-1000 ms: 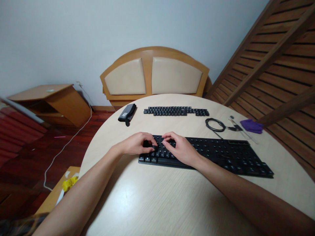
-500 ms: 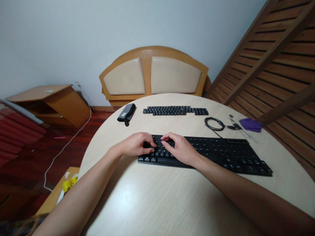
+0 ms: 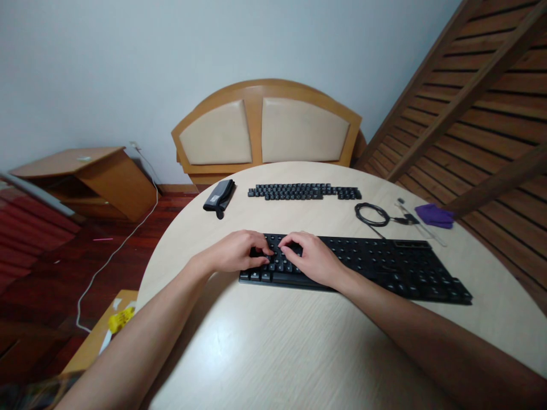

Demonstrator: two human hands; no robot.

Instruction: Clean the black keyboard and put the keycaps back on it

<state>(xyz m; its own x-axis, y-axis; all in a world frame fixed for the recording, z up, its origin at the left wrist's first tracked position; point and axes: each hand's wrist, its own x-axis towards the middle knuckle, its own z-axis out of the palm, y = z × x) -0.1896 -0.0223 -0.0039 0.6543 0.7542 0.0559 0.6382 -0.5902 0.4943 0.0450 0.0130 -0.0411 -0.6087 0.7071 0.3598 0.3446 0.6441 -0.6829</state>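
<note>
Both hands rest on the left end of a black keyboard that lies across the middle of the round counter, its long side turned toward the person. Keycaps appear seated across the left stretch under the hands, while the right stretch looks mostly bare of caps, though this is hard to tell at this size. Well apart from it, near the far edge of the counter, a neat row of loose keycaps waits, so by this judgement much of the seating work is left.

At the left end, the left hand lies palm down, its fingers curled over a key at the keyboard's left corner; its grip looks closed on something small and dark, but what it is cannot be told. Just beside it, the right hand arches over the keys, fingertips bent down and pressing, nothing held.

Farther off lie a grey pouch near the far left edge, a coiled black cable, and a purple cloth at the right edge.
</note>
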